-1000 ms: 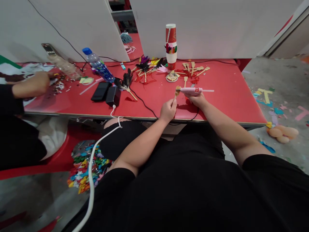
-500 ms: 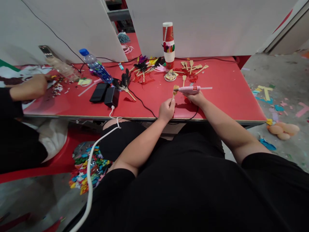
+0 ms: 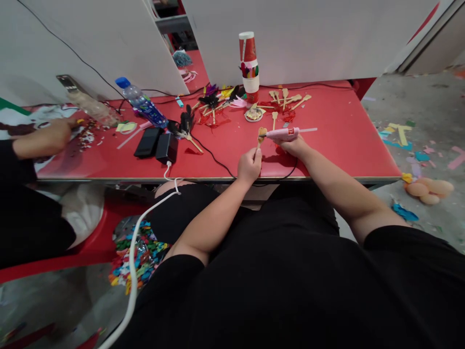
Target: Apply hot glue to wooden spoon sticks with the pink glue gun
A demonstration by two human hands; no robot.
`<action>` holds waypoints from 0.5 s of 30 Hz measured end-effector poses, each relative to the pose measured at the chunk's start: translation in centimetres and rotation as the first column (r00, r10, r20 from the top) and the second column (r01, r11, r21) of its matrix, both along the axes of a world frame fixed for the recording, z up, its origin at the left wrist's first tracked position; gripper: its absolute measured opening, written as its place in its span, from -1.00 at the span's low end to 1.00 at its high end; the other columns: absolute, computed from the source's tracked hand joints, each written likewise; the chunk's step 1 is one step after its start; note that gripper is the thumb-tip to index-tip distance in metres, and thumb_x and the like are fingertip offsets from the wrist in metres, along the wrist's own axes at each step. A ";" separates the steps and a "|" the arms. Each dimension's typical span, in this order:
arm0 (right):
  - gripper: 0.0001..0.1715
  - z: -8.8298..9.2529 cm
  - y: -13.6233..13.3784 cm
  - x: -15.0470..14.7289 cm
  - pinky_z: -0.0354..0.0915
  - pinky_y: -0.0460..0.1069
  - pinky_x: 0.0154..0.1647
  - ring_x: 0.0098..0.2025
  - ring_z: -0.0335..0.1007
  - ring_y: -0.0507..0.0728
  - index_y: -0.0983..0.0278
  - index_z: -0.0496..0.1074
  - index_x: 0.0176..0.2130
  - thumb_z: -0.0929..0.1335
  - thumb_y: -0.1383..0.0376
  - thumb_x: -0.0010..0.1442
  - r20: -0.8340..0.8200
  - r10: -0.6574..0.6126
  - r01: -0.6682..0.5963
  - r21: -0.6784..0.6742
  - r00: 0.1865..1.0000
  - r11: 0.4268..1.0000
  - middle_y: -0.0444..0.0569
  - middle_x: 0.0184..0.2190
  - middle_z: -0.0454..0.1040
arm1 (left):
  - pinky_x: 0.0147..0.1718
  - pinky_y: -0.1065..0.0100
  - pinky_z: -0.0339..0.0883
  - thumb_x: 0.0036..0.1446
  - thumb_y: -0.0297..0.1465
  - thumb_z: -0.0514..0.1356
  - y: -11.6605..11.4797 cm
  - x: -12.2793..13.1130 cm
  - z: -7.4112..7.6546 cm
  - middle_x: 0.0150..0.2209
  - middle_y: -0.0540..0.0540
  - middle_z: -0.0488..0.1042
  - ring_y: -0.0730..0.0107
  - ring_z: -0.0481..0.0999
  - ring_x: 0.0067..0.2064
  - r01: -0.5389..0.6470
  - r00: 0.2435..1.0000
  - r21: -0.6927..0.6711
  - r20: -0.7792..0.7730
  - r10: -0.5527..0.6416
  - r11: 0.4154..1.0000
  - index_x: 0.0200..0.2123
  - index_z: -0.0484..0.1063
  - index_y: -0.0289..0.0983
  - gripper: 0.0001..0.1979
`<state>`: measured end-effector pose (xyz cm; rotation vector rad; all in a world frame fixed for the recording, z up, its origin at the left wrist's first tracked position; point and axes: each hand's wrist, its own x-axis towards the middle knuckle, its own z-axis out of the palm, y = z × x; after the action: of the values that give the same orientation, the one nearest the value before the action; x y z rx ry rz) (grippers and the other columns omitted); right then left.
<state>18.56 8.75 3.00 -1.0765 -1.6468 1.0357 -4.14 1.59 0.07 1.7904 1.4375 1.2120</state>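
Observation:
My left hand [image 3: 249, 165] pinches the lower end of a small wooden stick with a wide, flat head [image 3: 261, 133], held upright over the red table [image 3: 327, 150]. In my right hand [image 3: 292, 144] is a pink hot glue gun [image 3: 283, 134], lying level with a clear glue stick poking out of its back end. The gun's nozzle touches or nearly touches the stick's head; which of the two I cannot tell. Beyond my hands stand a small round dish [image 3: 253, 114] of scraps and another wooden stick [image 3: 274, 119] lying on the table.
Stacked paper cups [image 3: 249, 68] rise at the back, beside more wooden sticks [image 3: 285, 97] and feathered sticks [image 3: 214, 102]. To the left are a bottle [image 3: 145, 106], a black power bank [image 3: 167, 148] and a co-worker's hand [image 3: 54, 138]. A white cable [image 3: 134, 261] crosses by my left side.
The whole view has shifted slightly. My hands keep the same hold, with the glue gun's nozzle still at the stick's head. At far left, the co-worker's hand has moved a little.

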 end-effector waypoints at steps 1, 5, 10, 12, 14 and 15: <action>-0.71 -0.1 0.1 0.0 0.74 0.37 0.32 0.14 0.81 0.53 0.17 0.77 -0.19 0.65 0.02 0.24 0.002 -0.002 0.002 -0.005 1.000 1.000 0.12 -0.19 0.83 | -0.29 0.18 0.08 0.65 -0.02 0.09 0.0 0.0 0.0 -0.48 -0.02 0.34 0.23 0.35 -0.39 -0.001 1.000 -0.001 -0.002 0.001 1.000 -0.36 0.31 -0.12 -0.51; -0.76 -0.4 0.1 0.2 0.77 0.36 0.25 0.08 0.81 0.51 0.14 0.76 -0.21 0.67 0.06 0.25 0.001 -0.016 0.016 -0.023 1.000 1.000 0.06 -0.26 0.80 | -0.28 0.18 0.10 0.65 -0.03 0.09 0.0 -0.1 0.0 -0.47 -0.04 0.37 0.23 0.36 -0.37 -0.002 1.000 -0.002 -0.012 0.002 1.000 -0.36 0.30 -0.12 -0.51; -0.47 -0.9 0.3 0.0 0.73 0.33 0.29 0.10 0.81 0.46 0.16 0.82 -0.07 0.69 -0.13 0.15 -0.033 -0.005 0.005 0.006 0.999 1.000 0.08 -0.13 0.84 | -0.25 0.19 0.18 0.66 0.02 0.08 0.4 -0.1 -0.3 -0.42 -0.06 0.43 0.23 0.40 -0.34 0.014 0.999 -0.020 0.034 -0.014 1.000 -0.35 0.32 -0.13 -0.48; -0.37 -1.4 0.6 -0.1 0.72 0.31 0.27 0.08 0.81 0.44 0.15 0.81 -0.08 0.71 -0.23 0.09 -0.070 -0.062 0.062 0.006 0.996 0.998 0.08 -0.14 0.84 | -0.24 0.19 0.19 0.68 0.02 0.06 0.5 -0.1 -0.4 -0.42 -0.06 0.43 0.23 0.40 -0.33 0.015 0.998 -0.013 0.062 -0.015 1.000 -0.35 0.32 -0.13 -0.47; -0.34 -2.0 1.1 -0.2 0.74 0.29 0.20 0.00 0.81 0.41 0.14 0.80 -0.14 0.71 -0.31 0.08 -0.101 -0.132 0.130 -0.029 0.986 0.991 0.04 -0.29 0.79 | -0.24 0.19 0.21 0.69 0.03 0.04 0.6 -0.1 -0.6 -0.41 -0.07 0.44 0.22 0.41 -0.32 0.008 0.997 -0.014 0.079 -0.007 1.000 -0.35 0.32 -0.13 -0.46; -0.32 -2.2 1.3 -0.2 0.75 0.28 0.18 -0.04 0.81 0.40 0.14 0.79 -0.15 0.71 -0.33 0.08 -0.111 -0.155 0.150 -0.048 0.982 0.988 0.01 -0.35 0.75 | -0.24 0.19 0.21 0.69 0.04 0.04 0.6 0.0 -0.6 -0.41 -0.07 0.44 0.22 0.41 -0.31 0.005 0.996 -0.018 0.084 -0.004 1.000 -0.35 0.32 -0.13 -0.45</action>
<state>18.41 10.06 0.76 -1.1293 -1.4350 1.0136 -4.19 2.16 -0.54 1.7092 1.3920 1.2530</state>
